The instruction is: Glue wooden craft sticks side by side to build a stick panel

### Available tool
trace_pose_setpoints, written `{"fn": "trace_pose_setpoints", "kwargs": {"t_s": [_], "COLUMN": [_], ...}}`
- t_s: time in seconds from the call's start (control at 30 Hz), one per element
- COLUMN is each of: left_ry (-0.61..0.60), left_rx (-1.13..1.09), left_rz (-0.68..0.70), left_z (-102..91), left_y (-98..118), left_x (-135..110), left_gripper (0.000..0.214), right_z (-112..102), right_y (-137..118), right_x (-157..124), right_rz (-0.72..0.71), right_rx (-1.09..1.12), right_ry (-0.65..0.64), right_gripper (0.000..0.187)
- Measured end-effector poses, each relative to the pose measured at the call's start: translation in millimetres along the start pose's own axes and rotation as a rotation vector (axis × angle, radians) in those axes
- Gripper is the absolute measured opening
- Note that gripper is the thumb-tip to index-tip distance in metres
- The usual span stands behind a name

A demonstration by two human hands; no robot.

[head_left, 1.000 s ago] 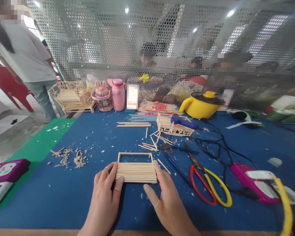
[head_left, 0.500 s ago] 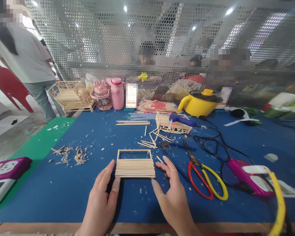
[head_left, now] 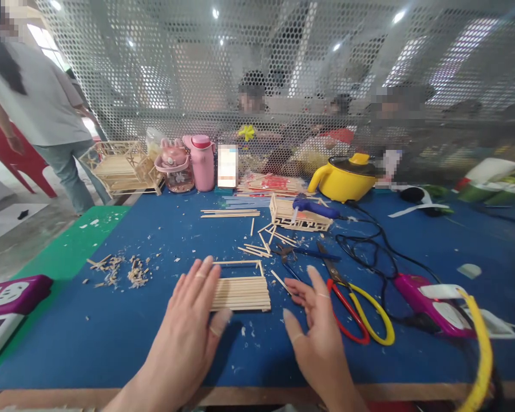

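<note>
A small panel of wooden sticks (head_left: 240, 293), laid side by side with an open frame at its far end, lies on the blue table mat. My left hand (head_left: 189, 326) reaches over its left side with fingers stretched out, covering that edge; whether it touches the panel I cannot tell. To the right of the panel is my right hand (head_left: 313, 326), its fingers loosely curled and apart, with nothing seen in it. A loose stick (head_left: 280, 282) lies just beyond those fingertips. Red and yellow handled scissors (head_left: 360, 309) and blue-handled pliers (head_left: 289, 260) lie close by.
A blue glue gun (head_left: 315, 207) rests on a small stick-built piece (head_left: 298, 220). Cut stick scraps (head_left: 137, 272) lie at left. Black cables (head_left: 369, 252) run to a purple power strip (head_left: 433, 306). A yellow pot (head_left: 347, 180) and pink bottle (head_left: 203, 166) stand behind.
My left hand has moved right and forward, from beside the panel to over its left side. My right hand has shifted right, away from the panel's corner.
</note>
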State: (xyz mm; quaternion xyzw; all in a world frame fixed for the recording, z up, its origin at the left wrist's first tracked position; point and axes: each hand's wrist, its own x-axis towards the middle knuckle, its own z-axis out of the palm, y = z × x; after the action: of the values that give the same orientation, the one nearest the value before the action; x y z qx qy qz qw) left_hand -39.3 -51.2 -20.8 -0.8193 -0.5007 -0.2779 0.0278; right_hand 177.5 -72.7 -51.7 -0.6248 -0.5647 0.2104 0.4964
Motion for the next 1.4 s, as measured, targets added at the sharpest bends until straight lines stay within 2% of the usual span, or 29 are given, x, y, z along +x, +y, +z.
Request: {"fn": "trace_pose_setpoints", "kwargs": {"t_s": [0.07,0.13,0.2,0.37,0.47,0.53,0.63,0.7,0.8,0.9,1.07,1.17,1.27,1.3,1.33,1.4], "left_ry": [-0.087,-0.168,-0.239,-0.352,-0.373,-0.358,-0.338,-0.335,-0.324,-0.322,-0.343,-0.349,-0.32,-0.286,-0.246,-0.206], "left_rx": [0.108,0.172,0.201,0.228,0.235,0.241,0.248,0.245,0.222,0.208,0.169,0.105,-0.009,-0.036,-0.042,-0.001], "left_rz": [0.185,0.276,0.288,0.264,0.269,0.262,0.26,0.26,0.254,0.238,0.213,0.21,0.251,0.215,0.12,-0.021], "left_z": [0.0,5.4,13.9,29.9,33.3,35.1,37.5,37.9,37.2,37.8,39.1,26.7,6.0,0.8,-2.1,0.7], "left_y": [10.5,19.6,24.7,24.0,22.5,22.4,22.6,22.5,21.8,20.8,22.6,24.6,15.3,7.4,-3.3,-31.4], "left_x": [11.9,20.3,24.4,24.2,23.0,22.1,20.3,19.2,19.2,20.5,18.0,20.5,42.7,55.6,70.4,102.1], "left_gripper": [0.063,0.076,0.081,0.073,0.071,0.071,0.07,0.067,0.063,0.063,0.064,0.065,0.061,0.056,0.048,0.038], "right_z": [-14.6,-27.5,-36.9,-46.0,-40.9,-30.4,-7.4,5.8,13.9,11.6,7.9,4.1,-4.7,-8.2,-11.7,-17.6], "right_y": [4.7,9.6,14.7,21.1,13.2,5.0,-3.9,-6.5,-9.9,-15.6,-17.9,-13.4,-10.4,-10.1,-10.1,-10.5], "right_x": [5.0,8.5,9.3,6.5,5.8,3.8,-2.3,-6.1,-6.7,-1.7,5.3,8.1,15.8,19.7,24.0,32.4], "right_rz": [-0.012,0.004,0.033,0.048,-0.052,-0.209,-0.44,-0.501,-0.505,-0.492,-0.422,-0.413,-0.431,-0.431,-0.424,-0.403], "right_rx": [0.013,-0.001,-0.01,-0.051,-0.171,-0.303,-0.523,-0.655,-0.795,-0.843,-0.815,-0.707,-0.558,-0.524,-0.499,-0.468], "right_ry": [0.065,0.104,0.124,0.119,0.06,-0.022,-0.173,-0.234,-0.295,-0.358,-0.429,-0.432,-0.352,-0.302,-0.25,-0.165], "right_gripper": [0.071,0.069,0.068,0.062,0.049,0.048,0.073,0.085,0.085,0.079,0.081,0.086,0.074,0.066,0.058,0.047]}}
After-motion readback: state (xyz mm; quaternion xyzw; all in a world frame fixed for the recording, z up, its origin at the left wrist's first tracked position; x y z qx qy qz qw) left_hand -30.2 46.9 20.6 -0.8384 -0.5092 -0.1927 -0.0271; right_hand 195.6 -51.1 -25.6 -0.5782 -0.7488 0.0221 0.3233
